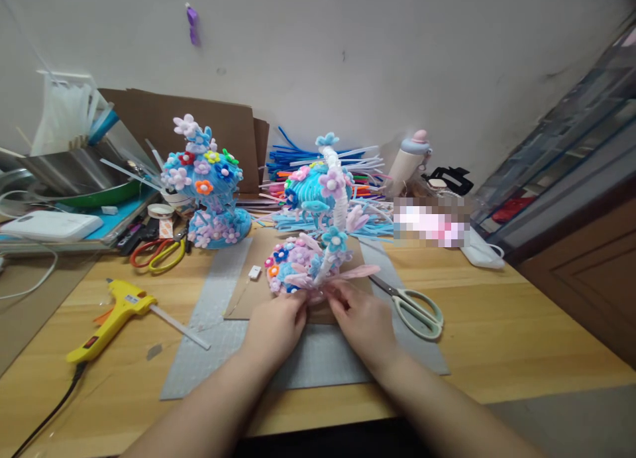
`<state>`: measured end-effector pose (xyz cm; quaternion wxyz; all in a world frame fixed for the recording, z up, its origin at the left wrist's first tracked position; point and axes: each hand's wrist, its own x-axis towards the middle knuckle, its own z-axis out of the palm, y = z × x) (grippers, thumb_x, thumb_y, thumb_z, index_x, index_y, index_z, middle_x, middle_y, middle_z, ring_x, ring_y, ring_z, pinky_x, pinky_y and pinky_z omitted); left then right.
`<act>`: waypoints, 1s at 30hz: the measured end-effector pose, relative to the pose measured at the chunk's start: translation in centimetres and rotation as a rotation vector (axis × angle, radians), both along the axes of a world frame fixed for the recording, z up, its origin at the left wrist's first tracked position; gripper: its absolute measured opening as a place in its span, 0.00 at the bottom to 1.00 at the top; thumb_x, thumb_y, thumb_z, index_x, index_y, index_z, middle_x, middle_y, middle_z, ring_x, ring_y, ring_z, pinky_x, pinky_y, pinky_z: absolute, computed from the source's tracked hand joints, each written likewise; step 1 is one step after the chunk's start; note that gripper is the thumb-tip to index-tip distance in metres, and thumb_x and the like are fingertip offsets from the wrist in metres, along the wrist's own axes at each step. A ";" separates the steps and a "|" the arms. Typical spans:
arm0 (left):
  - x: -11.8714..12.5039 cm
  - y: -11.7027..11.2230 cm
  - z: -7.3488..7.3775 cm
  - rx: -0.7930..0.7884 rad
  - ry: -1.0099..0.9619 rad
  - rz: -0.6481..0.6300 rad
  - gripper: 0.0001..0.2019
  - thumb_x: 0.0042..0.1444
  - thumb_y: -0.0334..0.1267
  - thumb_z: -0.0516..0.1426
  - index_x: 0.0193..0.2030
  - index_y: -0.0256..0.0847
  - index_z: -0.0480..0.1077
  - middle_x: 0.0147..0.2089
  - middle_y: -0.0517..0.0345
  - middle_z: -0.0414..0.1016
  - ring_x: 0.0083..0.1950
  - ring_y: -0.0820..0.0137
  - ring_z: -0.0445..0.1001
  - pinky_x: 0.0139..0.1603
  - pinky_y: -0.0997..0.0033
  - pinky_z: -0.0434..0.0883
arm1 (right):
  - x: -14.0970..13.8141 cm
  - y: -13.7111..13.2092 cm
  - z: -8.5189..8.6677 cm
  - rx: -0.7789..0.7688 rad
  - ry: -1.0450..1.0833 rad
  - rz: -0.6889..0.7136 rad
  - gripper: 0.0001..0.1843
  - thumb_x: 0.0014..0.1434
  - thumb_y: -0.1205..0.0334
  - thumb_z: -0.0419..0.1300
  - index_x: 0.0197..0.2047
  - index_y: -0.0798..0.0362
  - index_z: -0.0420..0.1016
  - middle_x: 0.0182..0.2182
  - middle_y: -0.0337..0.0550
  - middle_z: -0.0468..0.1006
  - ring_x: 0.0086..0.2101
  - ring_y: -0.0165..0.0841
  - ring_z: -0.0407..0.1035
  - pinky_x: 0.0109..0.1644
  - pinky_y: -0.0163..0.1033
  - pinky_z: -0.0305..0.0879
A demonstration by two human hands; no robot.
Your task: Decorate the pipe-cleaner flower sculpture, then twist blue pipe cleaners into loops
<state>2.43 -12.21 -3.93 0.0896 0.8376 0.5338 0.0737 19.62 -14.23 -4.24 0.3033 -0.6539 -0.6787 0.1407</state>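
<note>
Fuzzy pink-and-blue pipe-cleaner flower ornament (303, 262) | stands on brown cardboard sheet (243, 302), mid-surface | left hand (275, 325) and right hand (362, 322): fingers pinched narrow on its front edge | looks light, soft, easily bent; best held low at base

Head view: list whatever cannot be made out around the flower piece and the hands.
All in the head view:
- Fingertips of left hand and right hand: hidden among the pink petals of the flower piece; grip unclear.
- Pixelated patch: blurred, contents unknown.
- Glue gun cord: cut off by the lower left edge.
- White tag: too small to read.
</note>
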 end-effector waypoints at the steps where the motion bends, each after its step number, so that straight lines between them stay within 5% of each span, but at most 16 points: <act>1: 0.0 0.0 0.0 0.001 0.000 -0.001 0.11 0.60 0.38 0.46 0.44 0.47 0.68 0.40 0.57 0.77 0.39 0.63 0.76 0.33 0.70 0.66 | -0.1 0.1 0.1 -0.024 0.077 -0.026 0.13 0.59 0.55 0.53 0.43 0.47 0.74 0.36 0.45 0.80 0.35 0.38 0.73 0.39 0.39 0.63; 6: 0.0 0.0 0.1 0.029 0.008 0.000 0.11 0.60 0.38 0.46 0.42 0.47 0.69 0.37 0.57 0.77 0.37 0.62 0.76 0.30 0.69 0.66 | -1.9 0.8 -0.3 -0.274 0.669 -0.175 0.14 0.53 0.50 0.57 0.36 0.52 0.70 0.13 0.32 0.66 0.14 0.28 0.59 0.16 0.32 0.54; 11: -0.2 -0.1 0.0 0.034 -0.001 -0.008 0.10 0.60 0.38 0.46 0.40 0.47 0.68 0.36 0.59 0.77 0.36 0.63 0.76 0.29 0.69 0.65 | -3.2 1.1 -0.8 -0.304 0.981 -0.242 0.15 0.50 0.51 0.60 0.35 0.53 0.67 0.12 0.28 0.63 0.10 0.22 0.53 0.11 0.28 0.48; 30: -0.3 -0.3 0.1 -0.002 -0.050 -0.009 0.12 0.60 0.38 0.45 0.45 0.48 0.68 0.38 0.57 0.78 0.38 0.62 0.76 0.31 0.68 0.66 | -2.6 1.3 -0.8 -0.379 1.021 -0.204 0.15 0.47 0.52 0.60 0.32 0.53 0.65 0.12 0.27 0.62 0.09 0.21 0.54 0.11 0.26 0.47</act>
